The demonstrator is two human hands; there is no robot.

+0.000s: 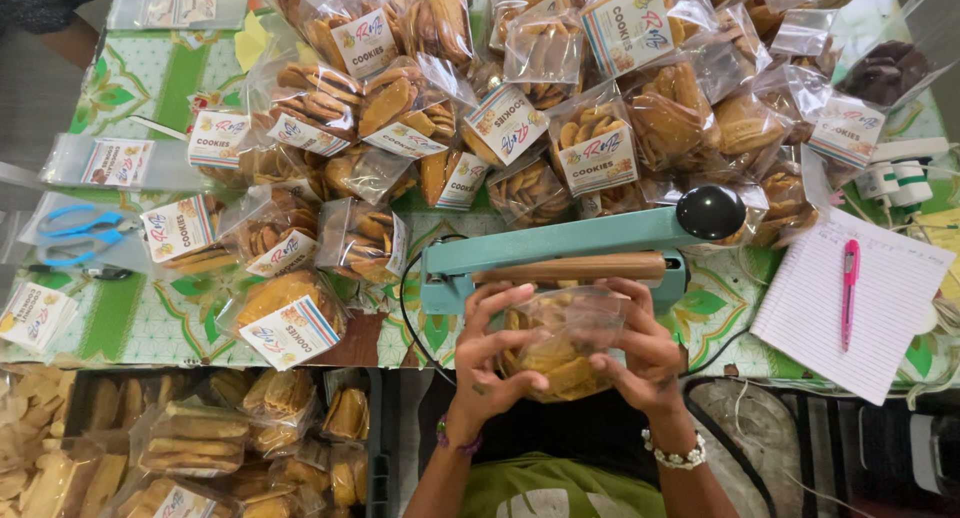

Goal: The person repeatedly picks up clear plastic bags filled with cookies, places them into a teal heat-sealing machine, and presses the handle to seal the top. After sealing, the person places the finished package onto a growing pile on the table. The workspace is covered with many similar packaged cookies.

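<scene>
A clear plastic bag of golden cookies (560,348) is held between both hands just in front of a teal heat sealer (560,253). My left hand (487,363) grips the bag's left side. My right hand (648,353) grips its right side, fingers curled over the top. The bag's open top lies close to the sealer's brown sealing bar (570,269). The sealer's arm ends in a black knob (710,212).
Several sealed, labelled cookie bags (420,98) are piled across the patterned table. Blue scissors (75,233) lie at the left edge. A lined notepad (870,308) with a pink pen (850,283) sits right. A crate of cookies (190,438) stands below left.
</scene>
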